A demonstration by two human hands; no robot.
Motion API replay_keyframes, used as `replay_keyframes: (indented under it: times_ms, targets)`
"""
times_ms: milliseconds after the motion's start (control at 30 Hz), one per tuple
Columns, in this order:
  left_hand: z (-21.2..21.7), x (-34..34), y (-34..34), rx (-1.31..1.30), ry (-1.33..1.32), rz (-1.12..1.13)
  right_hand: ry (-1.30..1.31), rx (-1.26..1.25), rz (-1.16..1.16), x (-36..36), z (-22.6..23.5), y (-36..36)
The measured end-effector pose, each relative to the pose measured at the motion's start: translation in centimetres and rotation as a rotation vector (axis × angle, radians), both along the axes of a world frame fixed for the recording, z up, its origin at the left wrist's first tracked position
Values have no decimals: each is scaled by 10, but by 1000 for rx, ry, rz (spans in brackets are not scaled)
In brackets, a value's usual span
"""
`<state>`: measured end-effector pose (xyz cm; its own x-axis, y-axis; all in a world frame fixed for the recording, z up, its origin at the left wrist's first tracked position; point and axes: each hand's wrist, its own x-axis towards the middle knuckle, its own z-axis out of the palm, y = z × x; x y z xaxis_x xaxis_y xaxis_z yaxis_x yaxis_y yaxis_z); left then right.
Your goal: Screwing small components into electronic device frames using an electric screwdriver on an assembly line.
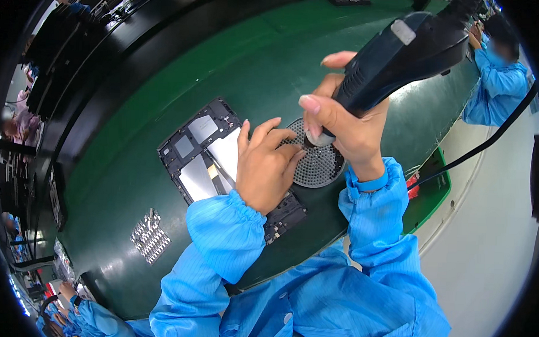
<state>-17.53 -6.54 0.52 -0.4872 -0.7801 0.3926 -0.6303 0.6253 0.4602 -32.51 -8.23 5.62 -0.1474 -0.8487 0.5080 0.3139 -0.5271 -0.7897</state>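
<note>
Here the right hand (348,132) grips a black electric screwdriver (404,54), its long axis running from two o'clock down to eight, tip on the perforated screw tray (320,167); the left hand (266,165) rests loosely curled on the dark tablet frame (190,148), holding nothing.

An electronics assembly line: green conveyor belt (164,123), blue-smocked workers (498,81) alongside

Long green workbench (166,76), pale floor (492,247), blue-coated co-workers (498,81) nearby.
</note>
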Motion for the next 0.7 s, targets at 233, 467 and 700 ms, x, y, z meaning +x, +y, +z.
replay_keyframes:
  times_ms: [233,467,700]
  targets:
    - [1,0,3,66,5,-8,47,-12,-87,-13,-9,-14]
    - [-5,-1,4,-17,-51,-83,157,66,-115,-9,-17,-24]
    - [-7,0,3,-25,-128,-85,177,84,-94,-3,-22,-28]
